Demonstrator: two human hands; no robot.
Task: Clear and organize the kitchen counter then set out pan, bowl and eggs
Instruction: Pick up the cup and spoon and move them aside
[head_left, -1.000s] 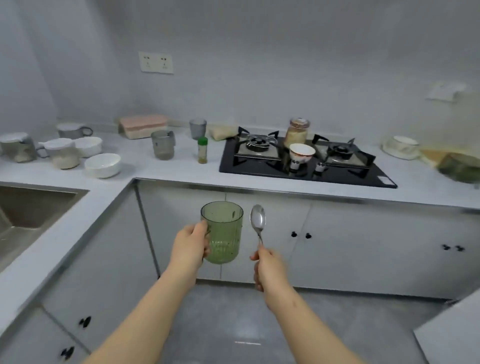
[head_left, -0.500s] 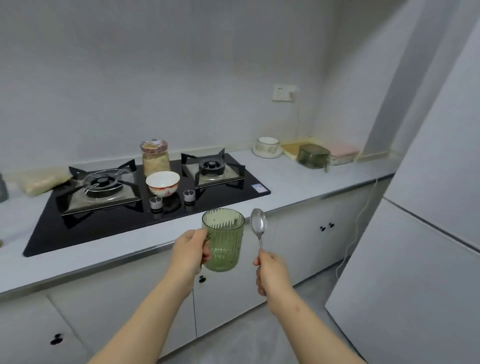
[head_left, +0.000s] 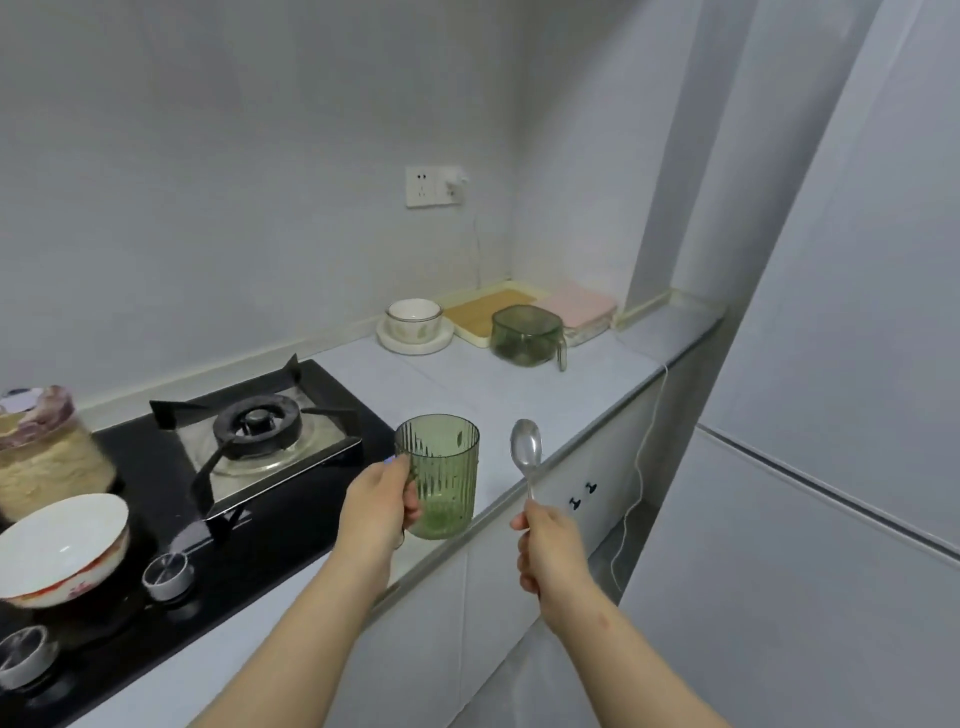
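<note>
- The left hand grips the green cup from the side, with its fingers curled round it. It holds the cup upright in the air, near the front edge of the counter.
- The right hand pinches the spoon low on its thin handle. The round end points up to 12 o'clock.
- The spoon is just beside the cup, at the cup's 3 o'clock. They do not touch.
- The cup looks empty, but there may be a little bit of something at the bottom (the ribbed green wall makes it hard to see).
- The white bowl sits on the black stove, at 9 o'clock from the cup. A jar stands behind the bowl, at 10 o'clock.
- No pan and no eggs show here.
- Far back, at 12 to 1 o'clock, are a small bowl on a plate, a green box with a handle, a tray and a box with a pink lid.
- I think this is the clearing-up step. The cup and spoon need a spot where they belong.
- The next move calls for a free place to set them down. The bare counter at 12 o'clock, between the stove and the green box, looks good.
- The cup should land flat on its bottom, and the spoon can go in it or beside it. Then both hands are free for the pan, bowl and eggs
</note>
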